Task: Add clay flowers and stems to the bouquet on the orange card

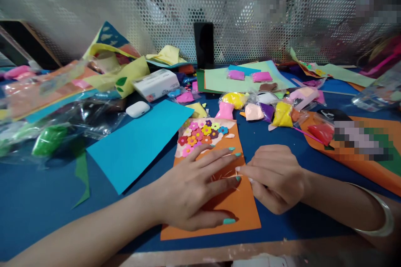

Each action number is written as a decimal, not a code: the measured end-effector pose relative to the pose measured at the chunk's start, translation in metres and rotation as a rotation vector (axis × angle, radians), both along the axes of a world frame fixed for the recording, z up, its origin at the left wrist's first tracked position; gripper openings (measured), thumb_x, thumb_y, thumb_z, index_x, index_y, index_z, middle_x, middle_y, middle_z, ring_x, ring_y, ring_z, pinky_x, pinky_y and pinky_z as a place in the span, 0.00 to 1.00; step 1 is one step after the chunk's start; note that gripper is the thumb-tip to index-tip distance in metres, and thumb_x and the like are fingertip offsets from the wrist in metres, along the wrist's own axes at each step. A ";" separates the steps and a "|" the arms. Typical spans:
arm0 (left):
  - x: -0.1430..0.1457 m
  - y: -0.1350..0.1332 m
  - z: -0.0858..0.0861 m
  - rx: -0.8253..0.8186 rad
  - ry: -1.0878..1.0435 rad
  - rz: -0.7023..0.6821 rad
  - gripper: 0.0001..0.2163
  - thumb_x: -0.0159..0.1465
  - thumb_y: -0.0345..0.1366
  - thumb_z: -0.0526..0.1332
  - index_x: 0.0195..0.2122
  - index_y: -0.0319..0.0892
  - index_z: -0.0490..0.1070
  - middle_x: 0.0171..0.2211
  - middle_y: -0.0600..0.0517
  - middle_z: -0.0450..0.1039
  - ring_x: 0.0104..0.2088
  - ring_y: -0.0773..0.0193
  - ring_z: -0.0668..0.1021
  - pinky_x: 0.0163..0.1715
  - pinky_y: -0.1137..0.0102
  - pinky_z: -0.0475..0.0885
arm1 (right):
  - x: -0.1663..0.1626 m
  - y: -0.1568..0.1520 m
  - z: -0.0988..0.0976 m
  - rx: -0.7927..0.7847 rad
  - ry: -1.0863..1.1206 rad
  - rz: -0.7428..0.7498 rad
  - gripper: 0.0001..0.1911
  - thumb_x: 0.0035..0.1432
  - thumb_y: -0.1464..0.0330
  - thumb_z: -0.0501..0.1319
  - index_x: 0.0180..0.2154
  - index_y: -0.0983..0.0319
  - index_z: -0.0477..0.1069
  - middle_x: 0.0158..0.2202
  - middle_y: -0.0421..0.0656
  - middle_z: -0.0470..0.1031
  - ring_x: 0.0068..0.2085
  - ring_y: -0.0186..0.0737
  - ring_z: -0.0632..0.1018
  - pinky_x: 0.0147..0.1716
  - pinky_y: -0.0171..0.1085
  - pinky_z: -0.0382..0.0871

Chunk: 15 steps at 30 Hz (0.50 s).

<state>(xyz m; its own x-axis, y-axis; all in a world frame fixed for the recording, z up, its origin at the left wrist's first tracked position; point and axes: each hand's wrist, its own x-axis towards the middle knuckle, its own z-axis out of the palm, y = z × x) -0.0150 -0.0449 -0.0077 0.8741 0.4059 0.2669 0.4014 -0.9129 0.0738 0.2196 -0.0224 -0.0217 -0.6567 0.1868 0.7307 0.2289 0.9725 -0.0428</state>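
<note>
An orange sheet of paper point(244, 212) lies on the blue table in front of me. Its upper part bears a pale pink layer with a cluster of small colourful clay flowers point(198, 134). My left hand point(200, 187) rests flat on the sheet just below the flowers, fingers spread. At the sheet's right edge, my right hand point(275, 177) is closed, thumb and index finger near each other; what they pinch, if anything, is too small to name. Thin pale lines point(228, 173) show on the orange paper between the hands.
A blue paper sheet point(140, 144) and a white earbud case point(138, 109) lie to the left. Bagged clay in yellow point(282, 114), green point(50, 139) and other colours is scattered around. A dark phone point(204, 44) stands against the perforated metal screen point(175, 21).
</note>
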 end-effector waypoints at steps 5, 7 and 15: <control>0.000 -0.002 0.001 0.119 -0.053 0.017 0.20 0.70 0.48 0.51 0.49 0.42 0.75 0.58 0.41 0.71 0.58 0.49 0.73 0.56 0.56 0.64 | 0.000 0.000 0.001 -0.004 -0.012 0.009 0.11 0.52 0.76 0.53 0.37 0.66 0.70 0.21 0.42 0.73 0.20 0.36 0.72 0.21 0.36 0.64; 0.000 -0.001 0.000 0.142 -0.050 0.040 0.19 0.69 0.48 0.52 0.51 0.43 0.74 0.58 0.43 0.71 0.57 0.51 0.73 0.57 0.57 0.63 | 0.000 0.000 0.001 -0.012 -0.020 0.007 0.10 0.52 0.75 0.53 0.36 0.66 0.70 0.21 0.41 0.73 0.19 0.36 0.72 0.20 0.36 0.64; 0.000 0.001 0.000 0.164 -0.041 0.077 0.13 0.68 0.40 0.55 0.48 0.44 0.75 0.57 0.46 0.73 0.57 0.53 0.73 0.56 0.58 0.62 | -0.003 -0.001 0.001 0.019 -0.041 -0.027 0.10 0.52 0.76 0.53 0.33 0.66 0.72 0.19 0.40 0.72 0.19 0.34 0.70 0.20 0.35 0.63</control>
